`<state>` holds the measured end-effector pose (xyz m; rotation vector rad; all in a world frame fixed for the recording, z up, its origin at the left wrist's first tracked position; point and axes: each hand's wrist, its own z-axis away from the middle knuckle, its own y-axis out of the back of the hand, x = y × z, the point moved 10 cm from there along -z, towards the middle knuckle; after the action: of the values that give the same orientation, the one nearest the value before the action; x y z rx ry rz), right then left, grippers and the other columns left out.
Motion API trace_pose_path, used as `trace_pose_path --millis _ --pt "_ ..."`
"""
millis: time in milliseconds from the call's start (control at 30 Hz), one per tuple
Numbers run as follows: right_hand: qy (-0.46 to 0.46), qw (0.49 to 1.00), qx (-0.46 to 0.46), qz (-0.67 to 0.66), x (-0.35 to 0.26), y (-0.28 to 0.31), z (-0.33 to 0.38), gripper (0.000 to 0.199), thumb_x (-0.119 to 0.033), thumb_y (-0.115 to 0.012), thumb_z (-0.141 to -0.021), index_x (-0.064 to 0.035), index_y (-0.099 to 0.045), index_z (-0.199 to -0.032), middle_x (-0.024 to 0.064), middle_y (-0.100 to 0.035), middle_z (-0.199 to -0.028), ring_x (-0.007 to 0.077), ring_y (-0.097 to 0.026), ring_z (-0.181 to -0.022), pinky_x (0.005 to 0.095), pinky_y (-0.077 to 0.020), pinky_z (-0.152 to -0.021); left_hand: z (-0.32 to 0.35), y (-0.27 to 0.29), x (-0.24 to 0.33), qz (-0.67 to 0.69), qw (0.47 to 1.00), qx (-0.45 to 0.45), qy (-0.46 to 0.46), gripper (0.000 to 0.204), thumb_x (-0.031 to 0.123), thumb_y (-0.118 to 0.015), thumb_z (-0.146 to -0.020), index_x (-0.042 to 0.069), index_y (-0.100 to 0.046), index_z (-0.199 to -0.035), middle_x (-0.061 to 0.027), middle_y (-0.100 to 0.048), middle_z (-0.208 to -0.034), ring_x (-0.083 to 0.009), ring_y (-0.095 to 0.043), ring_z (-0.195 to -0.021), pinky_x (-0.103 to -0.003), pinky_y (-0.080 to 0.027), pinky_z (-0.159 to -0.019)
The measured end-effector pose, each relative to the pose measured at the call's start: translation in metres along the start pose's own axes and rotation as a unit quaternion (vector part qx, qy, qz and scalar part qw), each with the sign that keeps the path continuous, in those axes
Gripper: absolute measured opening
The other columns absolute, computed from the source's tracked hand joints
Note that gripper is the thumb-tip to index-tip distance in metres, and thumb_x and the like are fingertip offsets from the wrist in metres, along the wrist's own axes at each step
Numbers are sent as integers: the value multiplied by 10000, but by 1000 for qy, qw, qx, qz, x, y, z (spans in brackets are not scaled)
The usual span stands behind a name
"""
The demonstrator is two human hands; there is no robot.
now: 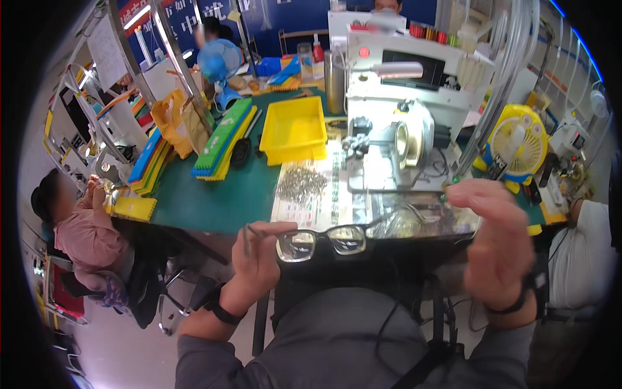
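Note:
My left hand (pixel 256 256) pinches a pair of dark-framed glasses (pixel 322 242) by the left end of the frame. The glasses hang in front of the table edge, lenses facing me, and bright light shows in both lenses. One temple arm reaches up to the right from the frame. My right hand (pixel 495 243) is raised at the right, apart from the glasses. Its fingers curve out to the left with nothing visible in them, somewhat smeared by motion. A pile of small metal parts (pixel 302 185) lies on a printed sheet (pixel 337 211) just beyond the glasses.
Beyond the pile stands a yellow bin (pixel 293 129). A white machine (pixel 408 139) with a round metal part is lit at centre right. Stacked coloured trays (pixel 223 139) lie left, clear bags (pixel 414 217) near the front edge, a yellow fan (pixel 517 142) right. A person (pixel 91 236) sits left.

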<state>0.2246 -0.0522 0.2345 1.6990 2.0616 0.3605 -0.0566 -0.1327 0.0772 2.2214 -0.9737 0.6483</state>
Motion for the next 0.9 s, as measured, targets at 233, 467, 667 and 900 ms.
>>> trace_pose_path --millis 233,467,667,900 --pt "36 928 -335 -156 -76 -51 -33 225 -297 -657 -956 -106 -660 -1076 90 -701 -1022 243 -665 -821 339 -557 -697 45 1 -58 -2 993 71 89 152 132 -460 -1090 -13 -458 -1134 -246 -699 -1096 -238 -701 -978 -349 -572 -889" --pt "31 912 -354 -206 -85 -113 -34 221 -288 -653 -961 -121 -658 -1106 81 -700 -1052 245 -659 -872 340 -544 -740 65 22 -57 90 976 154 124 120 85 -465 -1070 -10 -537 -1090 -132 -741 -1052 -182 -694 -942 -314 -524 -876" --pt "-23 913 -365 -178 -48 -144 -27 222 -280 -650 -965 -134 -657 -1132 74 -700 -1077 247 -653 -916 341 -532 -777 48 12 -56 27 976 65 205 238 229 -500 -1090 -1 -468 -1147 -233 -707 -1088 -241 -696 -958 -349 -558 -891" --pt "-1 881 -412 -232 -49 -205 -4 228 -271 -646 -969 -149 -655 -1161 65 -699 -1106 249 -646 -968 342 -518 -821 52 29 -78 102 971 187 107 213 221 -472 -1096 10 -466 -1123 -249 -711 -1071 -256 -704 -944 -375 -566 -869"
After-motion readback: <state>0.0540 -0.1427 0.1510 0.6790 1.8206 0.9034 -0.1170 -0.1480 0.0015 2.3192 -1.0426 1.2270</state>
